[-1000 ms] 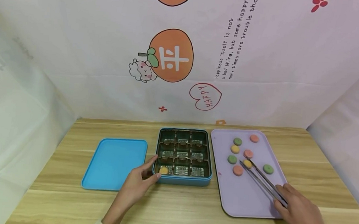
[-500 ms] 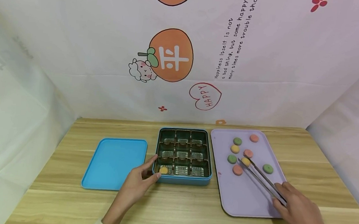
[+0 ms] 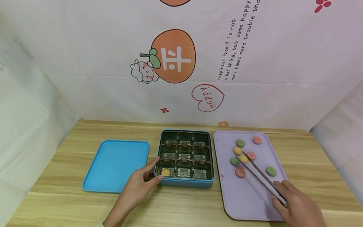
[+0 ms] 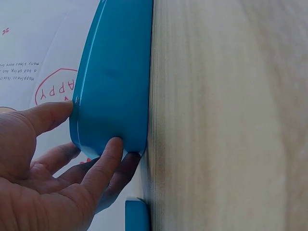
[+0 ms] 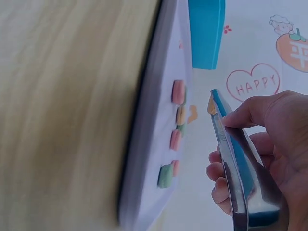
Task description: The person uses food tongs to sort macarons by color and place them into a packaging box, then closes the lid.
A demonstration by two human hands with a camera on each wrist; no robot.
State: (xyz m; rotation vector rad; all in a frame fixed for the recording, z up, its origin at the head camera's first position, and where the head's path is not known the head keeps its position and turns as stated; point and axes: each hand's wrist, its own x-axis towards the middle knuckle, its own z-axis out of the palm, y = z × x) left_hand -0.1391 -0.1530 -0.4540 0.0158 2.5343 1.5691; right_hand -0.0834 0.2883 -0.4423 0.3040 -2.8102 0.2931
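My right hand (image 3: 300,212) holds metal tongs (image 5: 263,192), and their tips have a yellow macaron (image 3: 243,159) between them. In the right wrist view that macaron is raised off the purple tray (image 3: 246,202). On the tray lie several green, pink and yellow macarons, including a green one (image 3: 271,171) at the right and a pink one (image 3: 240,172) nearer me. My left hand (image 3: 139,187) grips the near left corner of a blue box (image 3: 185,183), thumb and fingers on adjoining sides. A yellow macaron (image 3: 165,172) sits in the box's near left compartment.
The box has a dark insert (image 3: 184,160) divided into several compartments. Left of it, a flat blue lid (image 3: 115,165) lies on the wooden table (image 3: 185,218). A printed white cloth (image 3: 106,85) hangs behind the table.
The tongs, with the yellow macaron between their tips, have moved left and away from me, off its earlier spot among the others. My left hand and the box have stayed put.
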